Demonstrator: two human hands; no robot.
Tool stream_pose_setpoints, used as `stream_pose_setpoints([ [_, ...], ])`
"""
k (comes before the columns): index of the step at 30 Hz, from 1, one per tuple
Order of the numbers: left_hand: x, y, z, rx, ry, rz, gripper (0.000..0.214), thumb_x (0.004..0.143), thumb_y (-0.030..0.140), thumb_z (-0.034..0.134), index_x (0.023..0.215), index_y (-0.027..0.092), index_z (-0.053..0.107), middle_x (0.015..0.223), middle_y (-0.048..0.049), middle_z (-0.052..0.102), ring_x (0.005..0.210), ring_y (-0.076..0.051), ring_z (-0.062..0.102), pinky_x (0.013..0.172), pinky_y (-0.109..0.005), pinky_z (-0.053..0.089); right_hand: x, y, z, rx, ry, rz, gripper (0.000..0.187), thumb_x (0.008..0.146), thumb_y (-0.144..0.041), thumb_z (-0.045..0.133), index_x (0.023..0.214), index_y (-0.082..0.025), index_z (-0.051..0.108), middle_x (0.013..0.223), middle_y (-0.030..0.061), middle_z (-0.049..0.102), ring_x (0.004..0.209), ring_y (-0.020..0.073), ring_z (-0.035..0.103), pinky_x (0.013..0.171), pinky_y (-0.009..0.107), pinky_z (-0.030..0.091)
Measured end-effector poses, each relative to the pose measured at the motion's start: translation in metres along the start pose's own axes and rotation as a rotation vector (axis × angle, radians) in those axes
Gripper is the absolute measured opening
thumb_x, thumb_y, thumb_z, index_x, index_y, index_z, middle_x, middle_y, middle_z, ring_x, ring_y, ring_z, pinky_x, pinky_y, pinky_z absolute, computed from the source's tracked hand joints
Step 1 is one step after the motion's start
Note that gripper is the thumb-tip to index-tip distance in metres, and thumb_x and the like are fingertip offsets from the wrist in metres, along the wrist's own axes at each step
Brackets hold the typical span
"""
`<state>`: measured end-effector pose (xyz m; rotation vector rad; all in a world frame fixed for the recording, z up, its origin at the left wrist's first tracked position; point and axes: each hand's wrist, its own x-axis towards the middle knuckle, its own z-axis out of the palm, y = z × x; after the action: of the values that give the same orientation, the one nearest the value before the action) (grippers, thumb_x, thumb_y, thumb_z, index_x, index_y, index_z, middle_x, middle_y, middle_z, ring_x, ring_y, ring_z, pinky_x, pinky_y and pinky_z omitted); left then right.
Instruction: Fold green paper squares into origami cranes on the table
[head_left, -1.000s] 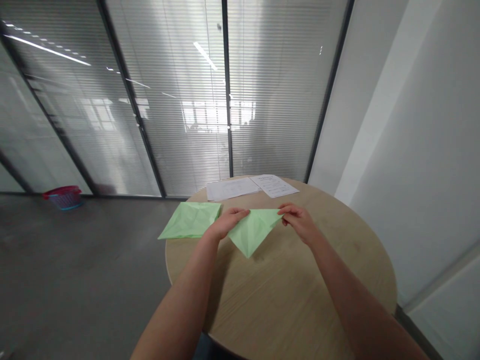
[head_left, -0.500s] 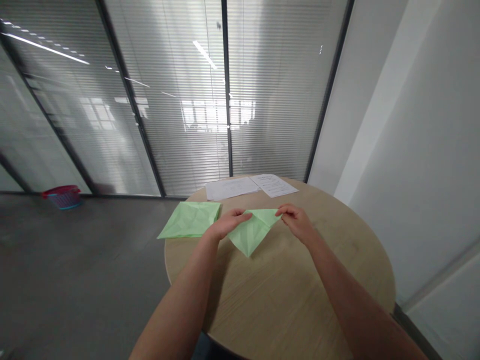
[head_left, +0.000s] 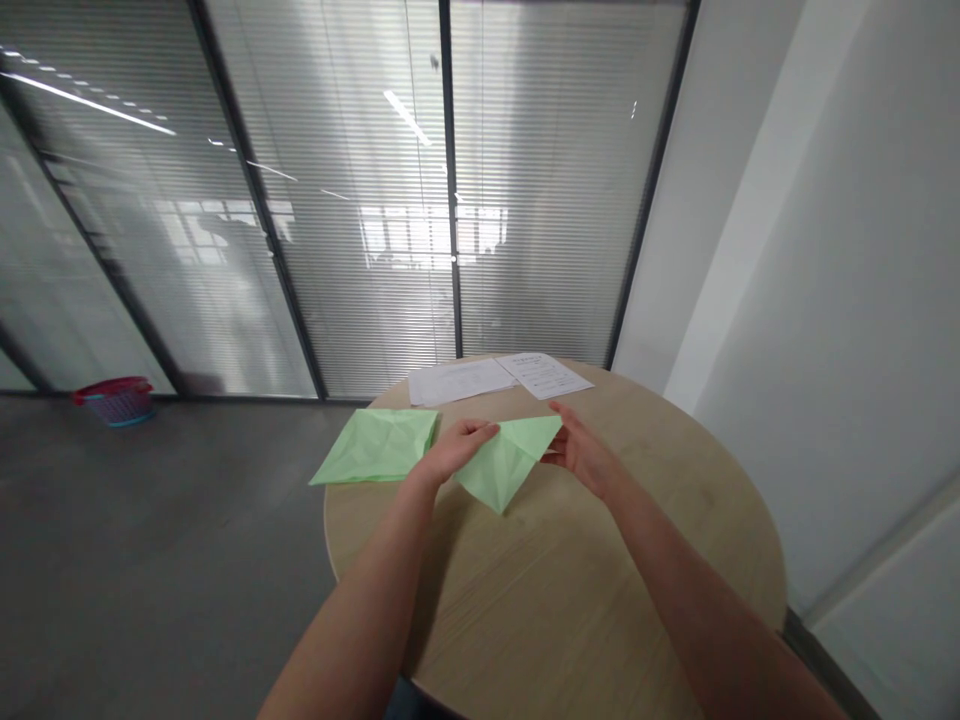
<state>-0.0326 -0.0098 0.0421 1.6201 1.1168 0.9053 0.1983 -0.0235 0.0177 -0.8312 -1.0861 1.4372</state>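
A creased sheet of light green paper, folded to a downward-pointing triangle, is held up over the round wooden table. My left hand pinches its left side, thumb on the near face and the other fingers hidden behind. At the paper's right corner, my right hand has its thumb and fingers apart, some of them behind the paper's edge. Left of my left hand lies a stack of green paper, wrinkled and jutting past the table's left edge.
Printed white sheets lie at the table's far side. A red and blue basket sits on the grey floor at far left, by the glass partition with blinds. A white wall stands close on the right.
My right hand has loosened its pinch on the paper's right corner; its fingers have spread and moved slightly down. My left hand keeps its hold. The view has shifted slightly.
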Motion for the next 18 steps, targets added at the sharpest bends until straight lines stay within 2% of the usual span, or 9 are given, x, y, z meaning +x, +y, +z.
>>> stream_pose_setpoints([
  [3,0.002,-0.003,0.001,0.042,0.014,0.041,0.045,0.077,0.058,0.062,0.063,0.016,0.06,0.057,0.0011,0.053,0.053,-0.012,0.045,0.05,-0.024,0.033,-0.002,0.009,0.004,-0.072,-0.105,0.027,0.052,0.073,-0.042,0.075,0.117,-0.025,0.054,0.11,0.008,0.067,0.082,0.0192,0.067,0.068,0.032,0.055],
  [6,0.007,-0.007,0.002,0.114,0.04,0.101,0.046,0.08,0.058,0.058,0.062,0.016,0.06,0.055,0.0012,0.052,0.052,-0.013,0.046,0.05,-0.024,0.033,0.002,0.019,0.005,-0.141,-0.111,0.002,0.04,0.072,-0.042,0.076,0.102,-0.019,0.062,0.093,0.0071,0.068,0.071,0.016,0.063,0.063,0.029,0.052],
  [7,0.008,-0.007,0.002,0.152,0.083,0.14,0.043,0.082,0.056,0.057,0.064,0.016,0.062,0.058,0.0001,0.055,0.056,-0.014,0.049,0.052,-0.024,0.036,0.005,0.021,0.005,-0.157,-0.081,-0.02,0.037,0.073,-0.043,0.074,0.098,-0.018,0.063,0.088,0.0066,0.068,0.068,0.0157,0.062,0.061,0.028,0.051],
  [9,0.011,-0.008,0.003,0.246,0.259,0.229,0.037,0.084,0.05,0.055,0.075,0.016,0.068,0.071,-0.0029,0.064,0.067,-0.017,0.057,0.061,-0.026,0.042,0.008,0.021,0.004,-0.239,0.033,-0.111,0.033,0.075,-0.046,0.07,0.092,-0.017,0.066,0.081,0.0062,0.067,0.064,0.0161,0.06,0.06,0.029,0.049],
  [11,0.012,-0.006,0.004,0.328,0.486,0.278,0.034,0.085,0.046,0.053,0.081,0.016,0.069,0.081,-0.006,0.068,0.077,-0.02,0.06,0.071,-0.028,0.045,0.009,0.018,0.001,-0.413,0.203,-0.27,0.031,0.079,-0.047,0.066,0.084,-0.017,0.068,0.075,0.0068,0.066,0.063,0.018,0.059,0.061,0.032,0.049],
  [12,0.012,-0.005,0.005,0.339,0.557,0.271,0.035,0.086,0.047,0.053,0.081,0.016,0.069,0.082,-0.0074,0.069,0.079,-0.021,0.061,0.073,-0.029,0.046,0.008,0.016,0.0,-0.515,0.287,-0.37,0.03,0.081,-0.047,0.064,0.082,-0.017,0.069,0.074,0.0076,0.066,0.065,0.0196,0.06,0.064,0.034,0.05],
  [13,0.012,-0.004,0.006,0.313,0.575,0.242,0.039,0.087,0.049,0.052,0.079,0.015,0.069,0.081,-0.0086,0.069,0.079,-0.021,0.061,0.072,-0.03,0.047,0.006,0.013,0.0,-0.61,0.337,-0.481,0.028,0.082,-0.045,0.063,0.083,-0.018,0.071,0.078,0.0087,0.068,0.072,0.0216,0.062,0.069,0.036,0.051],
  [15,0.011,-0.002,0.012,0.115,0.439,0.149,0.046,0.087,0.055,0.05,0.08,0.014,0.069,0.082,-0.0106,0.069,0.078,-0.021,0.063,0.067,-0.03,0.049,0.0,0.008,0.0,-0.755,0.316,-0.705,0.02,0.085,-0.035,0.061,0.094,-0.023,0.074,0.097,0.0094,0.07,0.093,0.0245,0.063,0.086,0.04,0.049],
  [18,0.01,-0.001,0.023,-0.353,0.074,0.003,0.05,0.085,0.059,0.054,0.097,0.012,0.067,0.092,-0.013,0.07,0.08,-0.022,0.066,0.066,-0.031,0.054,-0.007,0.008,0.006,-0.941,0.144,-0.897,0.029,0.086,-0.019,0.056,0.104,-0.032,0.075,0.12,0.0052,0.066,0.113,0.0245,0.056,0.103,0.045,0.041],
])
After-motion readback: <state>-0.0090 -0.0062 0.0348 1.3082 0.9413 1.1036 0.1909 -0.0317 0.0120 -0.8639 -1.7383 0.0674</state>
